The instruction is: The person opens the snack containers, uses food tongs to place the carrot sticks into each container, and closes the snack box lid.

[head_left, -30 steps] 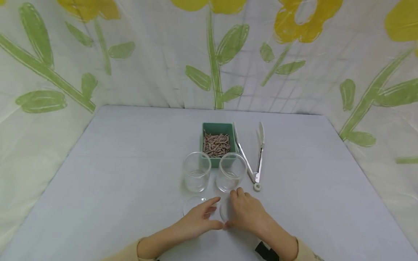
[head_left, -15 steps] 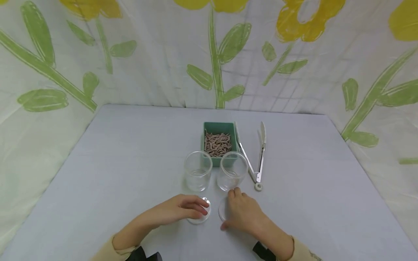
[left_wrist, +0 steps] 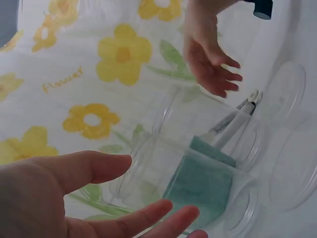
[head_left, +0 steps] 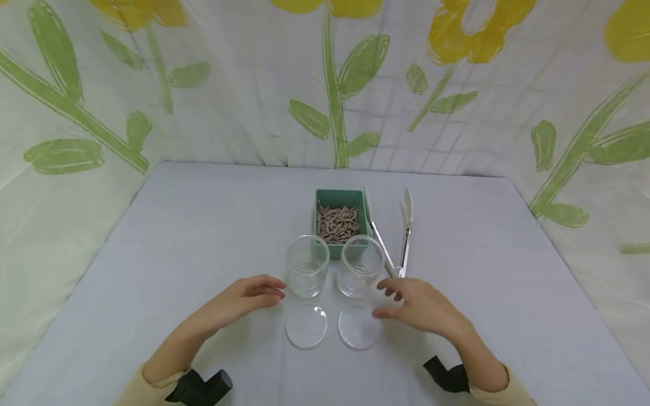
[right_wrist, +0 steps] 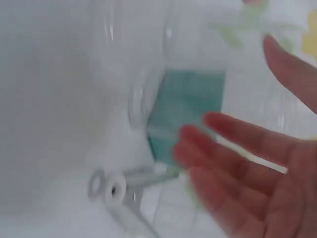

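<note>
Two clear jars stand side by side, the left jar (head_left: 307, 276) and the right jar (head_left: 359, 276). In front of them two round clear lids lie flat on the table, a left lid (head_left: 306, 327) and a right lid (head_left: 359, 328). My left hand (head_left: 244, 301) hovers just left of the left jar with relaxed fingers, holding nothing. To the right of the right jar and its lid is my right hand (head_left: 421, 304), fingers loose and nothing in them. In the left wrist view both jars appear beyond the left hand (left_wrist: 109, 198). The right wrist view is blurred.
Behind the jars sits a green box (head_left: 340, 198) with many brownish, twig-like pieces (head_left: 337, 225). Tongs (head_left: 405, 242) lie spread beside it on the right, their hinge end hidden by the right hand. A flower-printed curtain (head_left: 244, 84) hangs behind the white table (head_left: 203, 225).
Both hands have moved away from the lids, the left outward to the left and the right outward to the right. Both lids now lie uncovered on the table.
</note>
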`<state>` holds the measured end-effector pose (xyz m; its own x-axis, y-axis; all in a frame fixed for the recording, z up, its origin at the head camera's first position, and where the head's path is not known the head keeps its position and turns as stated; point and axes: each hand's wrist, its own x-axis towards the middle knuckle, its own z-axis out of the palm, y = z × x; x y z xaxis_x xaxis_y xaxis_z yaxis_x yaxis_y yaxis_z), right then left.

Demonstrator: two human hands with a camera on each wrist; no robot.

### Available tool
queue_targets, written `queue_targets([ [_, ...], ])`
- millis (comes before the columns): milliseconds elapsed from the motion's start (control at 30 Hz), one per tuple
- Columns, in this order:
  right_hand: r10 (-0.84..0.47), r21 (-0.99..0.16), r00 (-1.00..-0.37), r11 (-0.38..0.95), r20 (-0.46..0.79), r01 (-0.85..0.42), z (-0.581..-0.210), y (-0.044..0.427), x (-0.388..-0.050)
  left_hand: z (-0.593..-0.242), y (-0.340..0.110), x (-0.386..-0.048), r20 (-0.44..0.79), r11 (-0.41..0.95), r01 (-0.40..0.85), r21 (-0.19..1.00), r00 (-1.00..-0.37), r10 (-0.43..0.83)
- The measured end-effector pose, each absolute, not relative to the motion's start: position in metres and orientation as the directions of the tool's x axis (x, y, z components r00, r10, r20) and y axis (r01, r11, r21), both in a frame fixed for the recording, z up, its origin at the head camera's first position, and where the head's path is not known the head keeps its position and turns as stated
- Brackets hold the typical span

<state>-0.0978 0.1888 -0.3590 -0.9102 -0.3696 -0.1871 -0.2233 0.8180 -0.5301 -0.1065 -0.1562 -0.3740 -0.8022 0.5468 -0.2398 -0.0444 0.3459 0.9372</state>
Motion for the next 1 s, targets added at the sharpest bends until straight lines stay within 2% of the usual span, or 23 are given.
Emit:
queue_targets([
  [100,-0.291,-0.686,-0.953,0.709,-0.078,-0.16,-0.354,0.21,-0.116,-0.375,-0.16,-0.112,-0.251,0.402,-0.044,0.914,-0.842,0.478],
  [167,-0.211,-0.771,-0.976,0.63,-0.051,-0.096,-0.353,0.223,-0.128,-0.377,-0.159,-0.117,-0.26,0.43,-0.051,0.901,-0.859,0.441],
  [300,-0.006,-0.881,-0.992,0.46,-0.128,0.111,-0.356,0.24,-0.15,-0.383,-0.152,-0.126,-0.272,0.445,-0.085,0.891,-0.886,0.377],
  [367,0.069,-0.897,-0.98,0.393,-0.188,0.2,-0.361,0.244,-0.16,-0.386,-0.148,-0.13,-0.254,0.423,-0.086,0.902,-0.898,0.358],
  [467,0.127,-0.884,-0.954,0.36,-0.27,0.298,-0.374,0.244,-0.174,-0.389,-0.14,-0.134,-0.222,0.368,-0.089,0.926,-0.915,0.337],
  [633,0.119,-0.823,-0.924,0.425,-0.362,0.377,-0.397,0.234,-0.191,-0.393,-0.128,-0.138,-0.193,0.317,-0.086,0.945,-0.926,0.324],
  [767,0.091,-0.743,-0.914,0.553,-0.396,0.377,-0.406,0.224,-0.2,-0.396,-0.119,-0.14,-0.176,0.323,-0.07,0.944,-0.934,0.312],
  [1000,0.127,-0.588,-0.917,0.732,-0.377,0.344,-0.41,0.211,-0.211,-0.402,-0.103,-0.142,-0.168,0.269,-0.091,0.959,-0.945,0.281],
])
